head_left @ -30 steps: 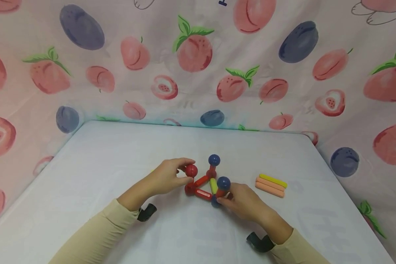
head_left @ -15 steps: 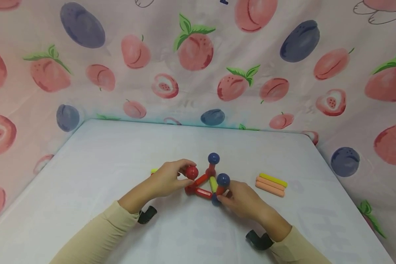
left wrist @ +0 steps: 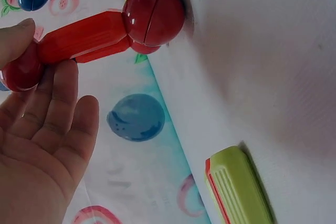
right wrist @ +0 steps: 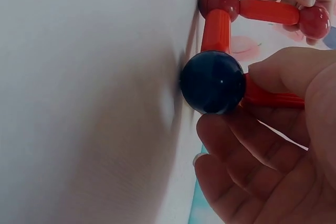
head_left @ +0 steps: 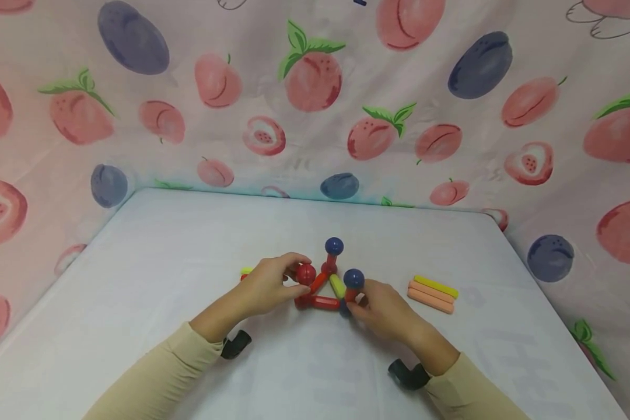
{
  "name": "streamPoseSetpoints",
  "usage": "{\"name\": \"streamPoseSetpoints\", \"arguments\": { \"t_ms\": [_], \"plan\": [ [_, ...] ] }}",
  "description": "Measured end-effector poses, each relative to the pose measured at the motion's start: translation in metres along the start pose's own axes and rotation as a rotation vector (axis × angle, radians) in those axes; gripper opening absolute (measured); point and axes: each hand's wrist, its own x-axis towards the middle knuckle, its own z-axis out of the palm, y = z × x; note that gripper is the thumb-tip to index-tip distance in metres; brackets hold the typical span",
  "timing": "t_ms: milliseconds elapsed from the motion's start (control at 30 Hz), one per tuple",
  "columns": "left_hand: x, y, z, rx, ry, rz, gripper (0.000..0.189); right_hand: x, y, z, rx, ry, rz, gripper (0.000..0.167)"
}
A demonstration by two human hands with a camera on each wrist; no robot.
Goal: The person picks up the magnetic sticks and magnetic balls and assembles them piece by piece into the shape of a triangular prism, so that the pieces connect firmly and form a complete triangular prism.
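Note:
A triangular toy frame of balls and rods stands on the white table. Red rods [head_left: 325, 303] and a yellow-green rod [head_left: 338, 286] make its base, and an upright rod with a ball on top rises from each corner. My left hand [head_left: 266, 286] holds the red top ball [head_left: 306, 274] of the left corner between thumb and fingers. My right hand [head_left: 387, 309] pinches the upright red rod [right wrist: 273, 98] of the right corner, just above its dark blue base ball [right wrist: 212, 82]. Another blue ball [head_left: 354, 278] caps that rod. The back upright, topped by a blue ball [head_left: 333, 245], is untouched.
To the right lie a yellow rod [head_left: 436, 286] and two peach rods [head_left: 430, 296], side by side. Behind my left hand a yellow-green rod [left wrist: 239, 187] lies against a red one, partly hidden in the head view. A fruit-print cloth [head_left: 315, 146] hangs behind the table.
The frame has turned about its left corner: the right corner, with my right hand on it, has moved away from me, and the back upright has shifted left. My left hand has stayed nearly still.

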Motion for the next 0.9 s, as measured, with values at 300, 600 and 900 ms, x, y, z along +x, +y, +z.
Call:
{"name": "streamPoseSetpoints", "arguments": {
  "t_ms": [300,600,900],
  "plan": [
    [0.002,-0.011,0.01,0.047,-0.075,-0.151,0.037,0.003,0.001,0.001,0.008,0.012,0.013,0.013],
    [-0.002,-0.015,0.012,-0.038,0.026,-0.099,0.052,0.009,-0.002,0.001,0.023,0.013,0.064,0.017],
    [-0.005,-0.01,0.008,-0.105,0.154,0.151,0.045,0.013,0.0,0.002,0.028,0.019,0.104,0.026]
  ]
}}
